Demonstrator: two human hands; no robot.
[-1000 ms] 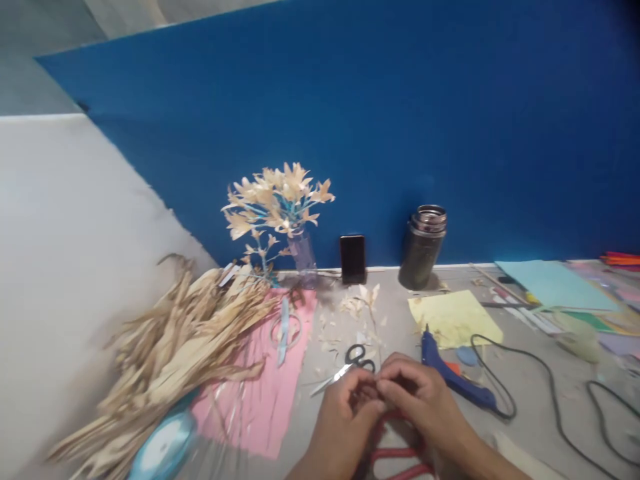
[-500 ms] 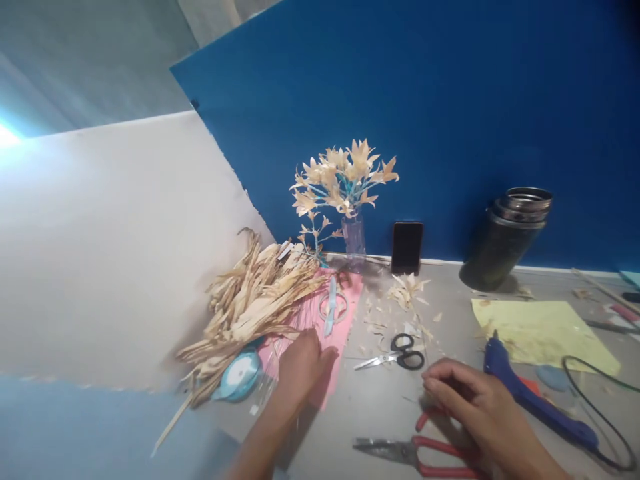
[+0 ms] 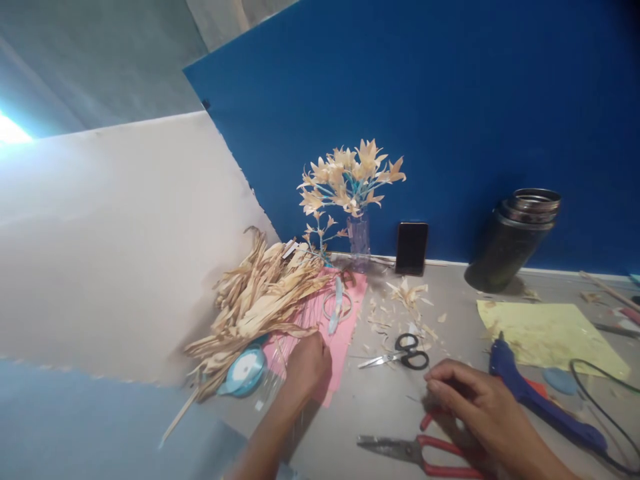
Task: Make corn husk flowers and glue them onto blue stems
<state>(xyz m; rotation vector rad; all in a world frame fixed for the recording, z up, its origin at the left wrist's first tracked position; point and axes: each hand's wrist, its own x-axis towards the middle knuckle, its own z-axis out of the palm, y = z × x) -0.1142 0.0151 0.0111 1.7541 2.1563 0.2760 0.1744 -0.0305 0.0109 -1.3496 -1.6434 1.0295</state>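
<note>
My left hand [image 3: 309, 363] is over the pink paper [image 3: 345, 357], its fingers curled closed beside a bundle of dried husks [image 3: 265, 303]. Anything inside that fist is hidden. Thumb and fingertips meet on my right hand [image 3: 470, 393], and what they pinch is too small to make out. Beneath it lie red-handled snips [image 3: 400, 450], partly covered by the hand. Between my hands and a little farther back rest black-handled scissors [image 3: 407, 353]. A roll of blue ribbon [image 3: 245, 370] lies left of my left hand.
Husk flowers stand in a clear vase [image 3: 359, 240] near the blue wall. A phone [image 3: 411, 248] leans beside it, and a dark flask [image 3: 513, 240] stands farther right. A blue glue gun [image 3: 545, 407] with a cord lies by yellow paper [image 3: 555, 333]. Husk scraps [image 3: 407, 293] litter the table.
My left hand has curled tighter, its thumb no longer sticking out to the right. My right hand keeps its pinch in about the same place. The whole view has shifted slightly.
</note>
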